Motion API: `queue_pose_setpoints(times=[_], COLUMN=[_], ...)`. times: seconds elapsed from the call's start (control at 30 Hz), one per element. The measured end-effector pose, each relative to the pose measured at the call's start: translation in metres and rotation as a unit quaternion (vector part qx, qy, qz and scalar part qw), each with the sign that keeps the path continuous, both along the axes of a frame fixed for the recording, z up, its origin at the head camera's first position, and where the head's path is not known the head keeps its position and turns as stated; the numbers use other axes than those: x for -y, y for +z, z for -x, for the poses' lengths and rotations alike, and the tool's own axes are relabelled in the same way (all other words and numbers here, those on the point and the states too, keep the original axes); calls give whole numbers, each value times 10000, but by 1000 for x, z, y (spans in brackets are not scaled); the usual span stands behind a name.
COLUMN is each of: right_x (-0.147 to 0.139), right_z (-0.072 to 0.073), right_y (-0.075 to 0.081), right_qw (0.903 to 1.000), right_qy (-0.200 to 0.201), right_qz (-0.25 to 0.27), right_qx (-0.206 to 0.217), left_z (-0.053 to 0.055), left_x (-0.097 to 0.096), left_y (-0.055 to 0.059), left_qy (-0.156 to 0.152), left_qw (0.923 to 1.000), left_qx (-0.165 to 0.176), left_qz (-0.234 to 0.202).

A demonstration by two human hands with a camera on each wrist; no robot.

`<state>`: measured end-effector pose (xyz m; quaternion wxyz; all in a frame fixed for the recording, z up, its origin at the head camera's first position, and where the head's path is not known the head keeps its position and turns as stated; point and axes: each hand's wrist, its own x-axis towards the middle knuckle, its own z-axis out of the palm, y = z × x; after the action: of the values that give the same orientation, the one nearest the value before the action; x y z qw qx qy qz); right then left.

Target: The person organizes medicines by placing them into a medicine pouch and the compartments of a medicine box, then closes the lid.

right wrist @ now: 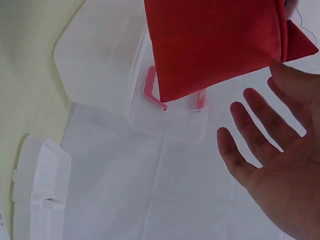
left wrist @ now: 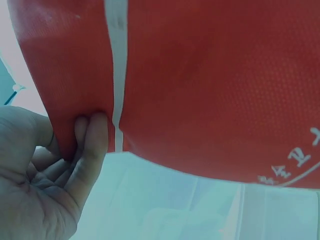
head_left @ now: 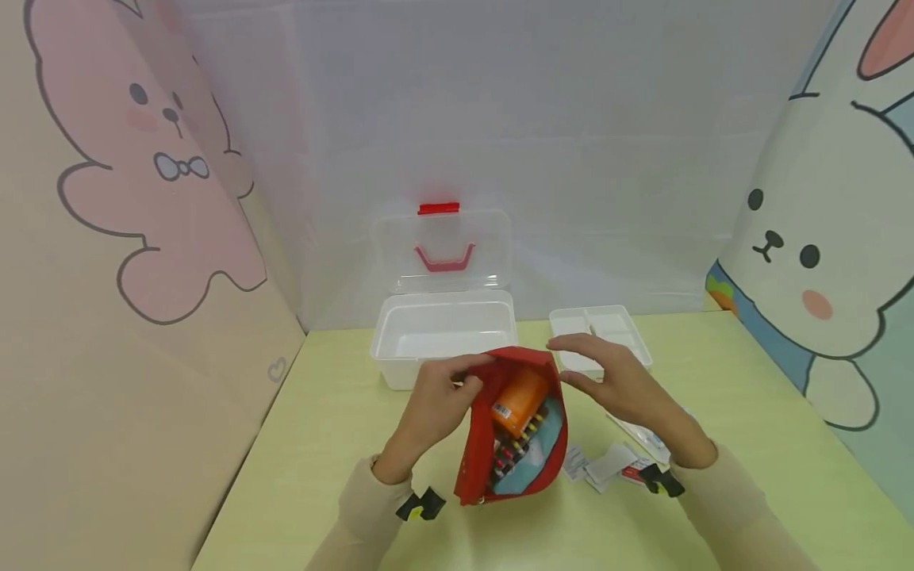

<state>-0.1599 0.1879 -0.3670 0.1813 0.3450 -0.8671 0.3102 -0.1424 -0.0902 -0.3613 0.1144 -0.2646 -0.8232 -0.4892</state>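
Observation:
My left hand [head_left: 440,404] pinches the upper left edge of a red fabric pouch [head_left: 473,468], thumb and fingers folded over its rim in the left wrist view. The pouch gapes toward me. Inside it lie an orange bottle [head_left: 521,403] with a barcode, several small dark vials with yellow and red caps [head_left: 508,454], and something light blue [head_left: 550,436]. Beside the pouch's right edge my right hand [head_left: 620,382] is spread, its thumb tip close to the red fabric. In the right wrist view those fingers [right wrist: 255,125] are apart and hold nothing.
Behind the pouch stands a white box [head_left: 400,361] with its clear lid [head_left: 444,238] raised, a red handle on it. A divided white tray [head_left: 635,337] sits to its right. White packets [head_left: 610,464] and a long wrapped item [head_left: 646,436] lie by the right forearm.

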Motion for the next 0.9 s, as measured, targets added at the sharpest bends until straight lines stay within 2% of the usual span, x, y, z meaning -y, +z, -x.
queue_pose_setpoints(times=[0.2,0.37,0.5,0.7,0.9], right_x=[-3,1,5,9,14], right_z=[-1,-5,-7,-6,-5], right_y=[3,5,3,-3,-4], right_qw=[9955,9923,9943,9933,9868], right_qy=[520,745,640,552,442], right_qz=[42,223,432,1013,1451], right_qx=[793,963,741,77,-567], left_z=[3,1,0,0,-2], left_x=[3,5,5,4,4], left_y=[7,13,17,21,25], left_qy=[-370,-661,-877,-1128,-1176], left_qw=[9984,9922,9848,9731,9701], left_qx=[407,990,1324,1687,1794], left_qz=[-97,-364,-702,-1091,-1133])
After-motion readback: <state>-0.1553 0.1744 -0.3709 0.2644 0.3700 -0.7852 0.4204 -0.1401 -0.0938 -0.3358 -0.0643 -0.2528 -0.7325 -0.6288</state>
